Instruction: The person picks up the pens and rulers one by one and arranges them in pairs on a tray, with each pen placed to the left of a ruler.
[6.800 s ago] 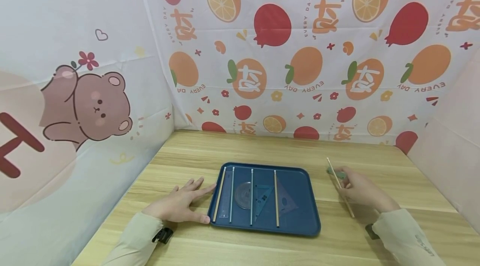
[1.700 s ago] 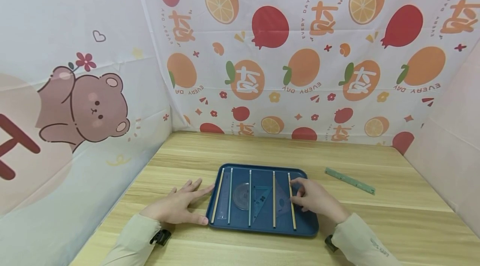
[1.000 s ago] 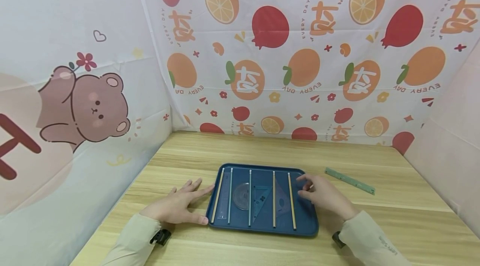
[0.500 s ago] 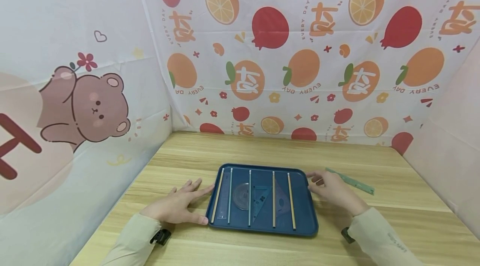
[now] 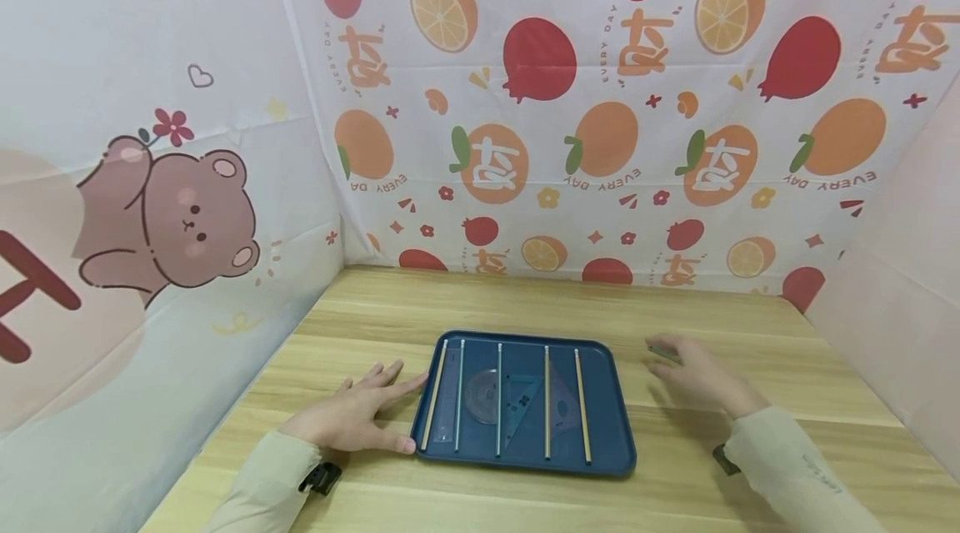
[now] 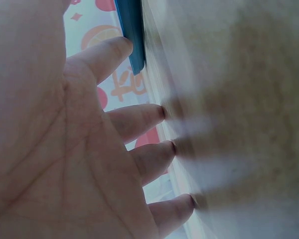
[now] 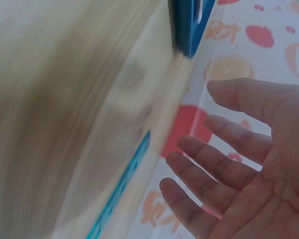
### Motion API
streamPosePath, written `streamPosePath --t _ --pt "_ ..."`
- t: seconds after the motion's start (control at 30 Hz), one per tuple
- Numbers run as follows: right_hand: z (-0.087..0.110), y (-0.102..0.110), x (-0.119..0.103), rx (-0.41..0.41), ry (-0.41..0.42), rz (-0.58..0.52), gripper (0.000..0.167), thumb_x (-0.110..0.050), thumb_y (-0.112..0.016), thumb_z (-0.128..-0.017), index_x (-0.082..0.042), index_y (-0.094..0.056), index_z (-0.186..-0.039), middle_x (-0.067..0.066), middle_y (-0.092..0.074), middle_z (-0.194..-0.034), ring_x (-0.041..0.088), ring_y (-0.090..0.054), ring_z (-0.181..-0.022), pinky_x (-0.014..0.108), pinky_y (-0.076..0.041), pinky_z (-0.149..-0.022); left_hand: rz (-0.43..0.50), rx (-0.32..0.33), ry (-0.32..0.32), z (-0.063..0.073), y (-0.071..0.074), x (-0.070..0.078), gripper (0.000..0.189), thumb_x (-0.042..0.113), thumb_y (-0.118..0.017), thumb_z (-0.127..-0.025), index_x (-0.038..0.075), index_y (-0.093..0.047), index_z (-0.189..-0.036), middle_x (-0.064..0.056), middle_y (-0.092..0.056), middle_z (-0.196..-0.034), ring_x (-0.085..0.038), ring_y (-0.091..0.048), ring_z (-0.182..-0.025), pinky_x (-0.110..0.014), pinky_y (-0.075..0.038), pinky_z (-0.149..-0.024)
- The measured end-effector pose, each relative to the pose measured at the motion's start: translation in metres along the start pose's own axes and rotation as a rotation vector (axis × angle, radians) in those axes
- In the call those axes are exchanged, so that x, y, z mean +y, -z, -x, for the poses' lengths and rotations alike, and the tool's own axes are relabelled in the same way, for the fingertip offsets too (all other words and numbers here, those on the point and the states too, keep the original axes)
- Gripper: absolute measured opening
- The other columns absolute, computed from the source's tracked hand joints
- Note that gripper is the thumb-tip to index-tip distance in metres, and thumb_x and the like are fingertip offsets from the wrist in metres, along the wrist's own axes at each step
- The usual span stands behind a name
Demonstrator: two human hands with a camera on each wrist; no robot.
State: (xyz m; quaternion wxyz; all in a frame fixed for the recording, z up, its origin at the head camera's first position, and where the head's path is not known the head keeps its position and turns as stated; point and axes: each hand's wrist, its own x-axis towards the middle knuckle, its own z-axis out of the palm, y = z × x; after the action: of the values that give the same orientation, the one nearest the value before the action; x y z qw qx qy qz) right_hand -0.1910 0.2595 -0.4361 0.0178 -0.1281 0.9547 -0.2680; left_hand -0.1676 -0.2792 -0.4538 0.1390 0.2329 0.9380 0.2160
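My left hand [image 5: 356, 414] lies with fingers spread on the table, index finger and thumb touching the left edge of a blue tray [image 5: 611, 429]. In the left wrist view, the fingertips [image 6: 159, 110] meet the tabletop. Over to the right, my right hand [image 5: 701, 376] hovers above a green ruler [image 5: 664, 353], mostly hidden beneath it in the head view. The right wrist view shows that ruler [image 7: 120, 185] lying on the table, apart from the loosely extended fingers. Several pencils lie lengthwise in the tray, among them a gold pencil [image 5: 582, 408] and a blue-green pencil [image 5: 498, 401].
Beneath or beside the pencils in the tray are a clear ruler [image 5: 446, 408], a round protractor [image 5: 480, 397], a blue set square [image 5: 519, 404] and a purplish set square [image 5: 566, 409]. Fabric walls [image 5: 540, 141] with printed fruit stand behind the wooden table [image 5: 480, 299].
My right hand laid a gold pencil in the tray's right part, let go, and moved right to above the green ruler. The left hand has stayed at the tray's edge.
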Motion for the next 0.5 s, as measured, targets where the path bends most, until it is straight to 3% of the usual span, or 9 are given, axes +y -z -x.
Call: streamPosePath --t 0.13,0.33,0.5 --pt "0.003 0.01 0.008 0.015 -0.024 0.035 0.051 -0.016 -0.069 -0.104 0.01 -0.058 -0.146 0.034 -0.062 -0.147 0.056 -0.058 -0.136 0.07 -0.05 -0.108 0.004 0.004 -0.005 0.001 -0.001 0.0 0.101 0.068 -0.081 -0.084 0.032 -0.039 -0.168 -0.029 -0.022 -0.176 -0.06 -0.014 -0.161 -0.09 -0.008 -0.116" --pt "0.001 0.017 0.029 -0.004 -0.095 0.103 0.059 -0.019 -0.069 -0.104 0.014 -0.052 -0.149 0.04 -0.052 -0.152 0.063 -0.048 -0.141 0.075 -0.043 -0.112 0.008 0.012 -0.011 0.001 0.0 0.0 0.1 0.068 -0.082 -0.084 0.031 -0.04 -0.167 -0.03 -0.023 -0.175 -0.061 -0.014 -0.161 -0.091 -0.008 -0.115" --pt "-0.003 0.02 0.045 -0.02 -0.093 0.142 0.061 -0.017 -0.074 -0.101 0.02 -0.052 -0.144 0.045 -0.055 -0.144 0.065 -0.053 -0.133 0.074 -0.048 -0.107 0.01 0.011 -0.013 0.001 0.0 -0.001 0.1 0.068 -0.082 -0.084 0.032 -0.04 -0.167 -0.03 -0.022 -0.176 -0.061 -0.013 -0.161 -0.091 -0.008 -0.116"
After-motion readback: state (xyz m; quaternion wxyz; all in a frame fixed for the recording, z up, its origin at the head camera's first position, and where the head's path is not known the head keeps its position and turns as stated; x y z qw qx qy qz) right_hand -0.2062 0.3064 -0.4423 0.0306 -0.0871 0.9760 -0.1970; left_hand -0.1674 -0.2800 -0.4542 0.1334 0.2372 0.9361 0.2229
